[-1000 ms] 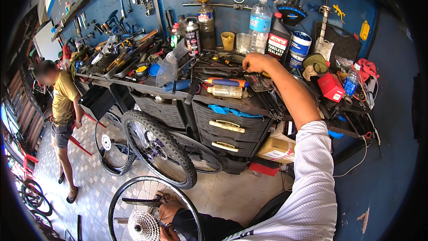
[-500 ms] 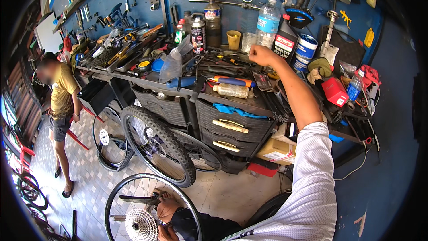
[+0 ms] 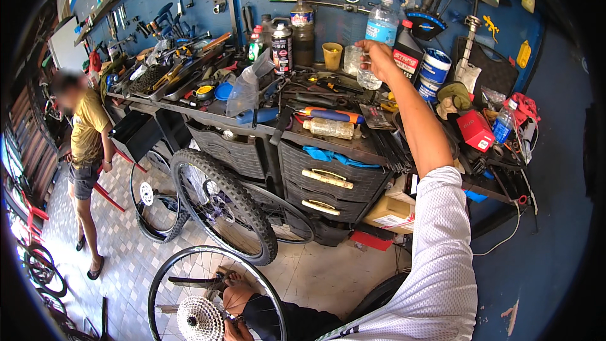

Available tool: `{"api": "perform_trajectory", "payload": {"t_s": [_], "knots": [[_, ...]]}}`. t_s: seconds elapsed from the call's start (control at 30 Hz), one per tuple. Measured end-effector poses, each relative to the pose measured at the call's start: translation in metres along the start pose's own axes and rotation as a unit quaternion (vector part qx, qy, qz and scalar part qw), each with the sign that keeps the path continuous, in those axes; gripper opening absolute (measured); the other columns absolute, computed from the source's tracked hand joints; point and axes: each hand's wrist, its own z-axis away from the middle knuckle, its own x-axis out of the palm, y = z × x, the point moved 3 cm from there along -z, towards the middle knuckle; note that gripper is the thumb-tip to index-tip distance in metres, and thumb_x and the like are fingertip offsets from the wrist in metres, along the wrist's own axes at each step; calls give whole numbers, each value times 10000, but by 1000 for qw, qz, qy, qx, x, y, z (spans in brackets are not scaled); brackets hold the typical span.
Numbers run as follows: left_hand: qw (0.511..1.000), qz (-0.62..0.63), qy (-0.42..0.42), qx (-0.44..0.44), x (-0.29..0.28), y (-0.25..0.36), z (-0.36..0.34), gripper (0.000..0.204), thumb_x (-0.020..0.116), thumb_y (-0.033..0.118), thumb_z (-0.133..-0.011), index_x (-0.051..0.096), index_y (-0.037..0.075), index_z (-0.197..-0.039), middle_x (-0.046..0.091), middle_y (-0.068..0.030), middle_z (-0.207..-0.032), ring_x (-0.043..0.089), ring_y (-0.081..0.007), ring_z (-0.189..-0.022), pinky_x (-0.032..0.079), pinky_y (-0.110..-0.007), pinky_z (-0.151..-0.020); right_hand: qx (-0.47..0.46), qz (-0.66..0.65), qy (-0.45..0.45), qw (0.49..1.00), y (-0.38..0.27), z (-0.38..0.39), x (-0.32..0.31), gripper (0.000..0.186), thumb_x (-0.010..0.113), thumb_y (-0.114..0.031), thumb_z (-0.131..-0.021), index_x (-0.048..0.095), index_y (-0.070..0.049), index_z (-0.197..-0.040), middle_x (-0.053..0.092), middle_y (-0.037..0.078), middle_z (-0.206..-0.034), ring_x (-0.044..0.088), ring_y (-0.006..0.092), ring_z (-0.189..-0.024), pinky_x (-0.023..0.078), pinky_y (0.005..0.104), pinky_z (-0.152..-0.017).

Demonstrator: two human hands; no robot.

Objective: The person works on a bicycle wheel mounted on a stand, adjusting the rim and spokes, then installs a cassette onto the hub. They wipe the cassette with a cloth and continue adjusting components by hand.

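Observation:
My right hand (image 3: 379, 60) reaches over the bench with its fingers wrapped round a clear plastic bottle (image 3: 382, 28) with a blue label. The bottle leans slightly, and its clear base shows below my fingers. Low in the view, my left hand (image 3: 236, 331) is closed at the hub of a bicycle wheel (image 3: 165, 261), beside its large silver cassette (image 3: 199, 319); the fingers are partly hidden. My bare foot (image 3: 233, 280) shows behind the spokes. Near my right hand stand a clear cup (image 3: 351, 61), a yellow cup (image 3: 331, 57) and a black sealant bottle (image 3: 405, 57).
Tools crowd the workbench (image 3: 208, 115). On it lie a screwdriver (image 3: 331, 115) and a cloudy bottle (image 3: 329, 129); a red box (image 3: 475, 131) sits at right. Below are drawers (image 3: 328, 180) and a knobby-tyred wheel (image 3: 224, 208). A person (image 3: 88, 132) stands at left.
My right hand has risen slightly from a loose fist in front of the bottle to a grip round it. More of the bottle's base is visible. The left hand and wheel have hardly moved.

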Motion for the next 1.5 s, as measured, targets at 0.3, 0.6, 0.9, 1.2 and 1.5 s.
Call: {"api": "perform_trajectory", "payload": {"t_s": [0.3,0.6,0.9,1.2,1.5], "knots": [[999,22,1,-30,9,-11,3,215,563,88,-993,650,-37,-1145,706,-219,-959,679,-367,-800,549,-416,-706,-167,672,-25,722,16,-23,42,250,721,-320,-871,759,-155,-1055,728,103,-1145,696,312,-1029,543,434,-878],[999,11,29,18,12,-43,10,491,579,95,-1013,445,-67,-1457,723,-187,-987,687,-273,-770,543,-336,-637,-165,781,-77,598,53,-36,73,229,632,-106,-892,761,-137,-1078,724,123,-1171,681,315,-1112,550,440,-923],[1000,-20,6,-1,9,-38,8,493,576,81,-1011,440,-60,-1464,728,-158,-984,693,-232,-771,551,-323,-611,-130,653,-8,747,55,-58,60,263,576,-227,-956,720,-78,-1118,708,203,-1142,659,379,-1105,510,470,-943],[1000,12,1,-2,10,-40,9,504,553,72,-1017,416,-48,-1487,720,-173,-1028,700,-252,-818,544,-314,-590,-170,546,-128,810,40,-53,57,237,600,-226,-995,662,-49,-1140,716,150,-1041,660,258,-964,495,391,-874],[999,5,44,-12,10,-43,12,188,574,114,-1012,669,-17,-1107,716,-163,-905,668,-264,-690,531,-359,-595,-186,349,-301,868,-11,19,106,159,552,-248,-1062,613,-112,-1119,600,-21,-940,499,80,-762,431,274,-650]]}}
